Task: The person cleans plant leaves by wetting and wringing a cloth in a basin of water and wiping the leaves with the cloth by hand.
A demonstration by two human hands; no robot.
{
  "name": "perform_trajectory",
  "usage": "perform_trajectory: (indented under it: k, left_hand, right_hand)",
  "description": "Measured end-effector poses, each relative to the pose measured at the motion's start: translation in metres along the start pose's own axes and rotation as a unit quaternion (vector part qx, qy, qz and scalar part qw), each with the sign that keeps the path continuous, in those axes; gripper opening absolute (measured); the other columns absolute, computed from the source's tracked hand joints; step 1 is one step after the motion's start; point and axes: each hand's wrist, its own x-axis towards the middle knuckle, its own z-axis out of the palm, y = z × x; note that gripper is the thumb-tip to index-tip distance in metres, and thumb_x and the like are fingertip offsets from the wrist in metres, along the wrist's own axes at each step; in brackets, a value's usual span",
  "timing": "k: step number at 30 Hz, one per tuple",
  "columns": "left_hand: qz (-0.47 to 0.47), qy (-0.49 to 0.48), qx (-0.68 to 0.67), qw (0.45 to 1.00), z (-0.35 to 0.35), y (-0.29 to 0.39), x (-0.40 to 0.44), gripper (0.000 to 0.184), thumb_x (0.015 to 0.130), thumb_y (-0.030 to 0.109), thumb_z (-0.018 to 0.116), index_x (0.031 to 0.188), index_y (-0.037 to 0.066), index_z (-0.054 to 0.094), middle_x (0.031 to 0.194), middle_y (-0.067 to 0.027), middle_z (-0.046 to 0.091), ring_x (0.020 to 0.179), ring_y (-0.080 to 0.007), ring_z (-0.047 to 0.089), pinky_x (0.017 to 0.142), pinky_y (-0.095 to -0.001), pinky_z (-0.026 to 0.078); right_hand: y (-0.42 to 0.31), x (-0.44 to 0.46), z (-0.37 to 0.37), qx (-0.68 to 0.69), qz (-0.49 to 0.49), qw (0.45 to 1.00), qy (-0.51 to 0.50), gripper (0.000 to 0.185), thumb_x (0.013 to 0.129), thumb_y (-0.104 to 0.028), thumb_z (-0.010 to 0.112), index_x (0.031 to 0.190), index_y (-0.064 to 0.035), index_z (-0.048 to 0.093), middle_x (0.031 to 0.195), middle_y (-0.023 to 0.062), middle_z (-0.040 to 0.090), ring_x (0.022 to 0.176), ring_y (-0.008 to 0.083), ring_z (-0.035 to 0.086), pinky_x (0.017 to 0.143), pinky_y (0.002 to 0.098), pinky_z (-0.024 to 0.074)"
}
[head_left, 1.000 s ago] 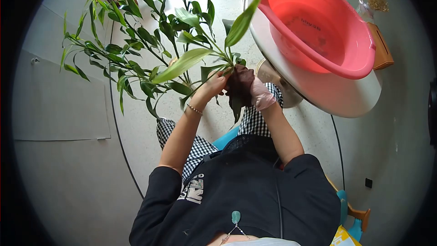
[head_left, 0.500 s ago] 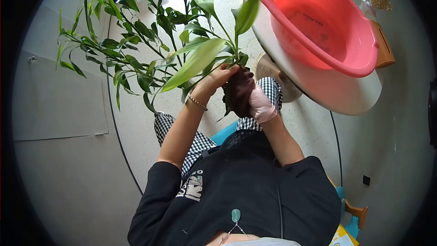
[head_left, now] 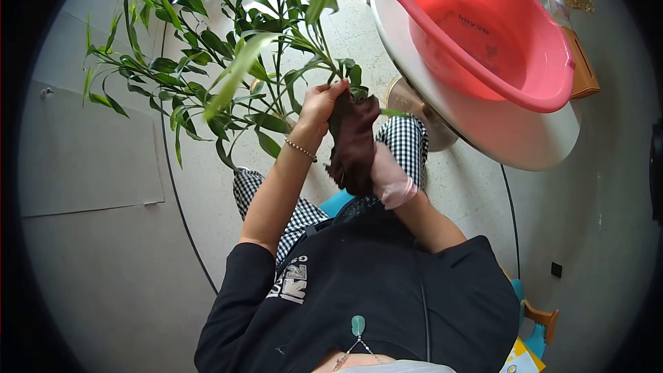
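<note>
1. Viewpoint: one head-worn camera, directed forward and steeply down.
2. Range: the wearer's black shirt sits nearest, along the lower edge; left hand and right hand lie farther out, near mid-frame; floor beyond.
3. Coverage: wide, rounded field, dark at corners.

Leaves of the plant crowded the room ahead of the left hand and to its left. A lane of bare floor lay open between plant and table. The tub blocked most of the tabletop; a knee stood just beyond the right hand. Clearance behind the cloth was hard to judge.
</note>
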Motion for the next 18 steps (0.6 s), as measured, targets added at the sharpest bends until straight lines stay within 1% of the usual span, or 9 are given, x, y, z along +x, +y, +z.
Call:
perform_trajectory:
  k: [4, 5, 8, 10, 12, 15, 16, 17, 18]
  left_hand:
    - [0.035, 0.074, -0.005, 0.997, 0.003, 0.016, -0.007, 0.021, 0.080, 0.020, 0.065, 0.076, -0.001, 0.060, 0.067, -0.0056, 0.061, 0.054, -0.0127, 0.057, 0.052, -0.0256, 0.048]
    - [0.009, 0.043, -0.005, 0.999, -0.002, 0.022, -0.006, 0.021, 0.080, 0.020, 0.066, 0.079, -0.001, 0.061, 0.069, -0.0061, 0.061, 0.055, -0.0130, 0.057, 0.053, -0.0258, 0.048]
    - [-0.009, -0.037, -0.005, 0.999, -0.013, 0.032, -0.009, 0.021, 0.080, 0.018, 0.065, 0.084, -0.002, 0.061, 0.075, -0.0085, 0.063, 0.059, -0.0144, 0.060, 0.056, -0.0263, 0.051]
    - [-0.008, -0.040, -0.004, 0.999, -0.019, 0.035, -0.012, 0.021, 0.079, 0.018, 0.066, 0.085, -0.002, 0.061, 0.076, -0.0091, 0.064, 0.061, -0.0149, 0.061, 0.058, -0.0262, 0.052]
    - [-0.011, -0.044, -0.002, 0.999, -0.021, 0.036, -0.016, 0.022, 0.079, 0.017, 0.066, 0.086, -0.003, 0.061, 0.078, -0.0097, 0.064, 0.063, -0.0153, 0.062, 0.059, -0.0261, 0.052]
    - [-0.005, -0.020, 0.028, 0.999, -0.015, 0.030, -0.018, 0.018, 0.077, 0.014, 0.067, 0.089, 0.000, 0.064, 0.080, -0.0067, 0.065, 0.064, -0.0132, 0.062, 0.057, -0.0240, 0.051]
    - [-0.004, -0.021, 0.030, 0.999, -0.013, 0.028, -0.018, 0.018, 0.077, 0.014, 0.067, 0.089, 0.000, 0.064, 0.080, -0.0067, 0.065, 0.064, -0.0132, 0.062, 0.057, -0.0240, 0.051]
    - [0.011, -0.010, 0.089, 0.996, -0.012, 0.026, -0.018, 0.019, 0.076, 0.013, 0.068, 0.089, 0.000, 0.064, 0.080, -0.0065, 0.065, 0.065, -0.0126, 0.061, 0.059, -0.0235, 0.050]
    - [0.027, 0.002, 0.147, 0.989, -0.011, 0.024, -0.019, 0.021, 0.076, 0.013, 0.068, 0.090, -0.001, 0.064, 0.081, -0.0062, 0.065, 0.065, -0.0120, 0.060, 0.060, -0.0230, 0.050]
  right_hand:
    - [0.006, -0.026, -0.006, -0.131, 0.063, 0.981, -0.127, 0.016, 0.088, -0.017, 0.050, 0.093, -0.0030, 0.056, 0.085, 0.0050, 0.060, 0.075, 0.0137, 0.058, 0.067, 0.0260, 0.0487]
    - [0.003, -0.030, -0.003, -0.064, 0.110, 0.989, -0.078, 0.015, 0.085, -0.017, 0.055, 0.093, -0.0038, 0.057, 0.085, 0.0038, 0.060, 0.078, 0.0132, 0.057, 0.069, 0.0260, 0.0474]
    - [-0.019, -0.019, -0.024, -0.149, 0.012, 0.980, -0.134, 0.018, 0.080, -0.016, 0.060, 0.093, -0.0036, 0.058, 0.089, 0.0054, 0.059, 0.079, 0.0152, 0.057, 0.072, 0.0263, 0.0470]
    - [-0.027, 0.014, -0.037, -0.367, -0.193, 0.876, -0.246, 0.027, 0.075, -0.014, 0.064, 0.097, 0.0000, 0.056, 0.090, 0.0085, 0.058, 0.081, 0.0165, 0.057, 0.070, 0.0264, 0.0476]
    - [-0.039, 0.033, -0.038, -0.491, -0.360, 0.755, -0.246, 0.030, 0.074, -0.013, 0.065, 0.099, 0.0010, 0.055, 0.090, 0.0092, 0.057, 0.080, 0.0164, 0.058, 0.069, 0.0262, 0.0480]
    - [-0.051, 0.033, -0.012, -0.666, -0.322, 0.660, -0.129, 0.023, 0.080, -0.013, 0.059, 0.099, -0.0012, 0.054, 0.087, 0.0066, 0.058, 0.076, 0.0141, 0.059, 0.068, 0.0256, 0.0486]
    - [-0.068, 0.025, 0.008, -0.770, -0.368, 0.512, -0.101, 0.019, 0.082, -0.017, 0.058, 0.097, -0.0042, 0.056, 0.081, 0.0044, 0.059, 0.072, 0.0135, 0.058, 0.063, 0.0254, 0.0482]
    - [-0.064, 0.032, 0.006, -0.769, -0.370, 0.512, -0.099, 0.019, 0.082, -0.017, 0.058, 0.097, -0.0042, 0.056, 0.081, 0.0044, 0.059, 0.072, 0.0135, 0.058, 0.063, 0.0254, 0.0482]
    - [-0.054, 0.043, -0.001, -0.593, -0.401, 0.685, -0.137, 0.021, 0.082, -0.016, 0.059, 0.099, -0.0047, 0.056, 0.082, 0.0044, 0.060, 0.072, 0.0146, 0.059, 0.064, 0.0259, 0.0490]
